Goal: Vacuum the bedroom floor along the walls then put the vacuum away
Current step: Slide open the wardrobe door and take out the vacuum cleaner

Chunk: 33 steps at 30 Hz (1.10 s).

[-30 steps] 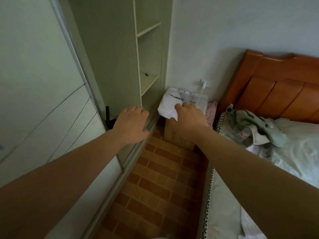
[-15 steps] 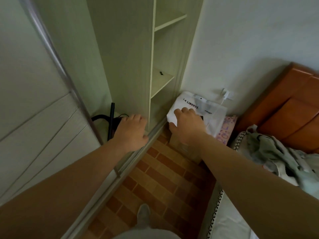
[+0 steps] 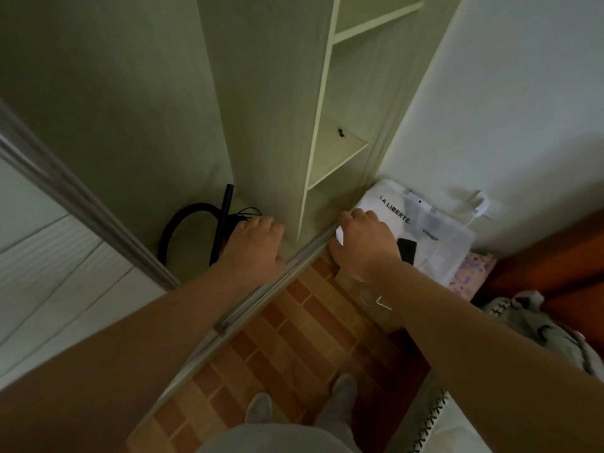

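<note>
Left hand point(image 3: 253, 246) reaches into the open wardrobe point(image 3: 271, 109), knuckles up and fingers curled down just beside the vacuum point(image 3: 225, 210). Its fingertips are hidden, so whether it grips anything cannot be told. The vacuum's black wand and hose sit in the wardrobe's left compartment, while the right hand point(image 3: 362, 243) rests on a white bag point(image 3: 425, 220) by the wall, fingers bent, grip not discernible.
</note>
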Each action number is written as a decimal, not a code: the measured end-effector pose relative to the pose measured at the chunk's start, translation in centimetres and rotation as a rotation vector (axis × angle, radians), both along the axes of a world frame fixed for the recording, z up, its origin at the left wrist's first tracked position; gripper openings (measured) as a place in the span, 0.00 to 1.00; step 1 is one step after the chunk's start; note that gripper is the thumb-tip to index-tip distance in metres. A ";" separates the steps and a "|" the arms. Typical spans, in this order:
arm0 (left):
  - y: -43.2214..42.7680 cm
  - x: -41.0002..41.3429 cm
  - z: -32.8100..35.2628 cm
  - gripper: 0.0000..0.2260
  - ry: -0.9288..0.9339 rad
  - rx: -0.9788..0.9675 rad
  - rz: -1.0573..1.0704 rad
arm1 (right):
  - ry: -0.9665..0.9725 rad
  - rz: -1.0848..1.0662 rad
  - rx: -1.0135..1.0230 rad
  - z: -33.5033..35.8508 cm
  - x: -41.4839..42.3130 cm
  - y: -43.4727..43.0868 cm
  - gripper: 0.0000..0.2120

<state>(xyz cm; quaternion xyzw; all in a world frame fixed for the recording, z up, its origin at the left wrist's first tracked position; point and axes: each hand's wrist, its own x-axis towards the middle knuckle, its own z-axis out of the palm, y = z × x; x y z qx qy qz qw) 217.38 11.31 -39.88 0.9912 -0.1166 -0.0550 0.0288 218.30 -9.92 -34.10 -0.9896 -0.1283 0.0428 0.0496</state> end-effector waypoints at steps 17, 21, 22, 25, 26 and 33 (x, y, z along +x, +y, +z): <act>-4.0 2.2 -3.0 0.26 0.217 0.011 0.545 | 0.174 0.457 0.024 -5.3 13.6 -2.2 0.19; -2.5 3.1 -4.5 0.29 0.247 -0.004 0.604 | 0.218 0.511 -0.029 -6.4 15.8 0.0 0.19; -2.0 3.4 -4.8 0.29 0.252 -0.015 0.621 | 0.229 0.517 -0.044 -6.6 16.4 0.6 0.19; -0.3 4.6 -6.0 0.27 0.264 -0.029 0.663 | 0.262 0.525 -0.091 -7.1 18.1 2.0 0.20; 0.2 5.0 -6.5 0.27 0.269 -0.028 0.672 | 0.261 0.535 -0.108 -7.4 18.7 2.5 0.20; 3.0 7.9 -8.8 0.27 0.322 -0.085 0.701 | 0.282 0.535 -0.181 -8.9 23.3 6.1 0.20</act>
